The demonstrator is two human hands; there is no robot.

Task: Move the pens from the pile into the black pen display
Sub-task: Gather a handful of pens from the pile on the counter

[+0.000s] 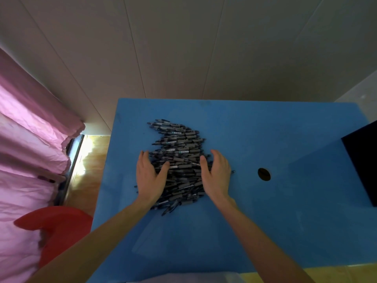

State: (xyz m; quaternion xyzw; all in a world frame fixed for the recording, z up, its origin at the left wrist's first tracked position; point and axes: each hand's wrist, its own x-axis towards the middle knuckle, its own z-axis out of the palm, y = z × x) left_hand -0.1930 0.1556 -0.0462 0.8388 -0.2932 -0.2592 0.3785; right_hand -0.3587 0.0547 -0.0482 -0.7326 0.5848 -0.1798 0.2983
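At the far left of my view hangs a pink curtain (30,144), and below it sits a red stool (59,225) beside the blue table (265,231). On the table, left of its middle, lies the pile of pens (177,148), dark barrels with grey sleeves, most lying roughly crosswise, spreading from the far side toward me. My left hand (148,178) rests on the pile's left flank, fingers straight and together, thumb spread out across the pens; its grip is wide and holds nothing. My right hand (217,176) stands at the pile's right flank, palm turned inward, fingers only lightly bent, thumb up against the pens; that grip is wide too, with no pen pinched in it. The near part of the pile lies between the two palms. Further right a dark round hole (264,174) shows in the tabletop. At the right edge stands the black pen display (363,158), only partly in view, well apart from the pile.
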